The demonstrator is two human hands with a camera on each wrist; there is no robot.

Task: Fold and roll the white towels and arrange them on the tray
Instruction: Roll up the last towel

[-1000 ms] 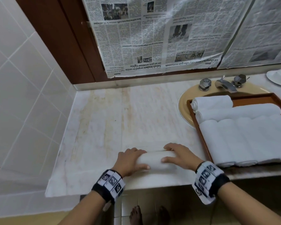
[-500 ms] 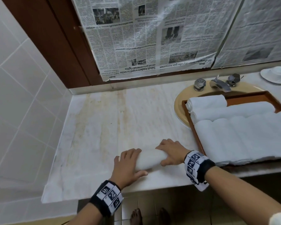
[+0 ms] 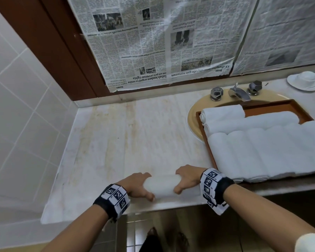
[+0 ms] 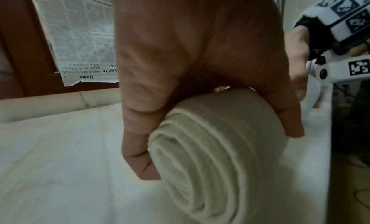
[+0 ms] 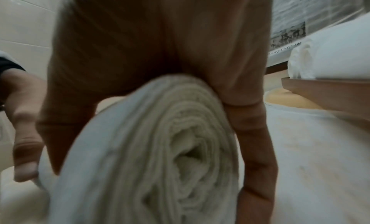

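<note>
A stained marble counter (image 3: 135, 139) is bounded by white wall tiles (image 3: 16, 115); newspaper (image 3: 153, 42) is taped above, beside brown wood panelling (image 3: 49, 42).

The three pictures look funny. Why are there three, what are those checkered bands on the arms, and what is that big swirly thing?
A person wears three cameras: one on the head looking down, one on each wrist. The checkered bands hold the wrist cameras. The swirly thing is the end of a rolled white towel, seen very close. In the head picture the same towel lies on the marble counter. The left hand grips one end and the right hand grips the other. To the right, a wooden tray sits over the sink and already holds several finished towel rolls. Newspaper covers the wall behind.
</note>
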